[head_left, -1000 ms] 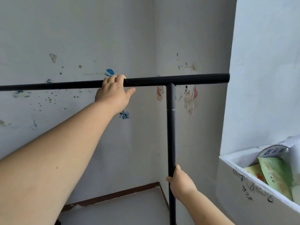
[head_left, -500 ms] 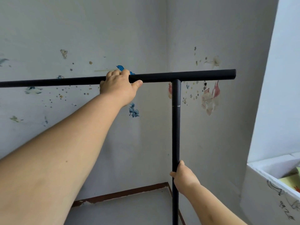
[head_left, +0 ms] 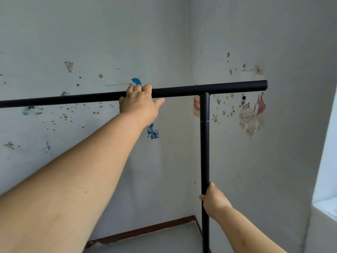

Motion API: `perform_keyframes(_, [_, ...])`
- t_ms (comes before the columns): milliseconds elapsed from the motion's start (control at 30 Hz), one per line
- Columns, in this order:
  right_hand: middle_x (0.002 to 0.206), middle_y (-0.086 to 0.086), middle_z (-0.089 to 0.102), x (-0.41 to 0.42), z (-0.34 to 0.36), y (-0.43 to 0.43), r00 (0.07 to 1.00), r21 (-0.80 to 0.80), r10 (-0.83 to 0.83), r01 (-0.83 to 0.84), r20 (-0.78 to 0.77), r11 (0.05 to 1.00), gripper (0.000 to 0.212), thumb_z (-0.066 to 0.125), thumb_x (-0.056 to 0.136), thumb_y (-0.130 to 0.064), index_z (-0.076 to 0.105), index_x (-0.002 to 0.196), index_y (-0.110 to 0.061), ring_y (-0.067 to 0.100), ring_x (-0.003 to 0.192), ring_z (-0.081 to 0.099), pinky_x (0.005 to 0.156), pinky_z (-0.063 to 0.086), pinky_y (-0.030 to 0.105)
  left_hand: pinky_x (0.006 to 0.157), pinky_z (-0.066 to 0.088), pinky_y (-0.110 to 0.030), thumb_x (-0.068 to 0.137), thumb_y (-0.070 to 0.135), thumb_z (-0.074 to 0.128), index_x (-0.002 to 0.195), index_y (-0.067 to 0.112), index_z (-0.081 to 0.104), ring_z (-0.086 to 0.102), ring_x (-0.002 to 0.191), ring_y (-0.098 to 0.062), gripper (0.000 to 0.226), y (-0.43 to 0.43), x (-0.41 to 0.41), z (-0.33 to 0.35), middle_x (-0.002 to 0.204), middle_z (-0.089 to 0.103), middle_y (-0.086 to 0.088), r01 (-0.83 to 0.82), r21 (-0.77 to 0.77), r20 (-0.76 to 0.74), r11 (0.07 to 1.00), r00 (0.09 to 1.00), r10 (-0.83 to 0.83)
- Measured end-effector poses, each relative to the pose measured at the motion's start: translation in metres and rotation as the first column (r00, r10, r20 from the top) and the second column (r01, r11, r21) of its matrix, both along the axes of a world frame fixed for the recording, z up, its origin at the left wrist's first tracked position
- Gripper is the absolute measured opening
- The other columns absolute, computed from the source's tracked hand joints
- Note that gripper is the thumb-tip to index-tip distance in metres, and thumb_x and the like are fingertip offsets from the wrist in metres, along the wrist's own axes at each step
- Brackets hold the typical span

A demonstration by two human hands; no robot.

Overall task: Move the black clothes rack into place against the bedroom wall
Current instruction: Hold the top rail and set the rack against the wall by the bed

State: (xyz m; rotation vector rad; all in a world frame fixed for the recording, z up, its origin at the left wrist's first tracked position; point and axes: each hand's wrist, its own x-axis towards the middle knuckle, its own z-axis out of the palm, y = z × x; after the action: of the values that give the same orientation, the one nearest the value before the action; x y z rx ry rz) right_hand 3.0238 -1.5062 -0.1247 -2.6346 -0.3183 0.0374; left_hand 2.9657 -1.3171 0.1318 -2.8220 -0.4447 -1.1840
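1. Black metal tubing of the clothes rack (head_left: 204, 143) fills the frame in a room corner: a horizontal top bar runs in from the left edge and ends at the right, with a vertical post joining it from below in a T.
2. The left hand (head_left: 139, 105) is closed over the top bar from above, left of the joint, fingers (head_left: 135, 89) curled over the far side and the thumb lying along the underside.
3. The right hand (head_left: 213, 199) is wrapped tightly round the vertical post low down, the thumb pressed against the near face of the tube.
4. The rack stands close to the pale walls (head_left: 91, 42) at the corner; whether it touches either wall cannot be told.
5. Worn cartoon stickers (head_left: 252, 115) and small stars dot both walls behind the bar, among them a blue dolphin (head_left: 136, 81) just above the left hand.
6. A reddish-brown skirting strip (head_left: 145, 230) edges the grey floor below.
7. A white ledge (head_left: 326, 209) shows at the lower right edge.
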Motion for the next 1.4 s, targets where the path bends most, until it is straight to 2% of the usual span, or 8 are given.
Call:
perform_keyframes(167, [0.152, 0.003, 0.035, 0.038, 0.0, 0.016, 0.93, -0.606, 0.36, -0.242, 0.078, 0.758, 0.057, 0.029, 0.097, -0.051, 0.037, 0.142, -0.017, 0.024, 0.118, 0.05, 0.077, 0.042, 0.023, 0.099, 0.034, -0.05, 0.09, 0.059, 0.039, 0.137, 0.017, 0.037, 0.029, 0.134, -0.03, 0.063, 0.011, 0.038, -0.002, 0.142, 0.042, -0.012, -0.046, 0.009, 0.017, 0.999, 0.999, 0.046])
perform_keyframes(233, [0.161, 0.0, 0.015, 0.052, 0.005, 0.02, 0.84, -0.947, 0.542, -0.159, 0.019, 0.279, 0.049, 0.044, 0.1, -0.032, 0.034, 0.146, -0.018, 0.027, 0.126, 0.042, 0.079, 0.035, 0.035, 0.099, 0.033, -0.05, 0.09, 0.059, 0.04, 0.137, 0.017, 0.037, 0.03, 0.133, -0.031, 0.064, 0.015, 0.051, -0.001, 0.142, 0.042, -0.012, -0.065, 0.006, 0.012, 0.998, 0.998, 0.065])
perform_keyframes(333, [0.161, -0.001, 0.013, 0.086, 0.01, 0.031, 0.787, -0.992, 0.614, -0.118, -0.063, 0.049, 0.05, 0.046, 0.1, -0.027, 0.032, 0.147, -0.018, 0.024, 0.119, 0.044, 0.072, 0.03, 0.034, 0.099, 0.034, -0.051, 0.09, 0.059, 0.04, 0.136, 0.016, 0.039, 0.031, 0.132, -0.031, 0.063, 0.022, 0.075, 0.001, 0.139, 0.044, -0.013, -0.091, 0.008, -0.006, 0.996, 0.996, 0.091])
perform_keyframes(733, [0.159, -0.001, 0.015, 0.19, 0.006, 0.076, 0.693, -0.985, 0.705, -0.04, -0.149, -0.169, 0.058, 0.053, 0.097, -0.031, 0.03, 0.149, -0.019, 0.027, 0.133, 0.035, 0.11, 0.031, 0.041, 0.096, 0.034, -0.051, 0.09, 0.061, 0.035, 0.129, 0.014, 0.045, 0.035, 0.127, -0.032, 0.062, 0.049, 0.146, 0.002, 0.132, 0.05, -0.014, -0.188, -0.01, 0.036, 0.982, 0.981, 0.188])
perform_keyframes(1167, [0.159, -0.013, 0.013, 0.258, 0.013, 0.132, 0.738, -0.963, 0.633, -0.265, -0.233, -0.045, 0.057, 0.029, 0.1, -0.045, 0.007, 0.15, -0.033, 0.018, 0.126, 0.042, 0.106, 0.035, 0.031, 0.09, 0.034, -0.048, 0.089, 0.059, 0.039, 0.126, 0.016, 0.046, 0.037, 0.123, -0.032, 0.058, 0.099, 0.21, -0.006, 0.128, 0.051, -0.013, -0.205, 0.076, 0.125, 0.976, 0.973, 0.194])
perform_keyframes(1233, [0.147, -0.019, 0.036, 0.268, 0.013, 0.14, 0.894, -0.76, 0.404, -0.397, -0.194, 0.515, 0.064, -0.013, 0.076, -0.06, 0.005, 0.135, -0.047, 0.008, 0.097, 0.053, 0.081, 0.045, 0.014, 0.09, 0.034, -0.048, 0.09, 0.059, 0.039, 0.128, 0.016, 0.044, 0.037, 0.123, -0.031, 0.057, 0.107, 0.222, -0.006, 0.129, 0.05, -0.012, -0.191, 0.086, 0.108, 0.978, 0.977, 0.182])
perform_keyframes(1300, [0.152, -0.016, 0.03, 0.276, 0.014, 0.149, 0.951, -0.353, 0.205, -0.278, -0.232, 0.893, 0.054, -0.004, 0.091, -0.047, 0.004, 0.144, -0.039, 0.011, 0.111, 0.051, 0.096, 0.041, 0.018, 0.09, 0.034, -0.049, 0.091, 0.058, 0.038, 0.13, 0.017, 0.043, 0.037, 0.123, -0.031, 0.057, 0.116, 0.239, -0.006, 0.129, 0.05, -0.012, -0.186, 0.089, 0.079, 0.979, 0.981, 0.179])
perform_keyframes(1400, [0.153, -0.005, 0.033, 0.291, 0.015, 0.157, 0.977, -0.021, 0.034, -0.039, -0.209, 0.999, 0.054, 0.039, 0.101, -0.02, 0.015, 0.148, -0.008, 0.016, 0.13, 0.043, 0.109, 0.03, 0.024, 0.09, 0.034, -0.048, 0.091, 0.058, 0.038, 0.13, 0.017, 0.042, 0.038, 0.122, -0.031, 0.057, 0.129, 0.265, -0.005, 0.128, 0.05, -0.012, -0.196, 0.091, 0.044, 0.976, 0.98, 0.193])
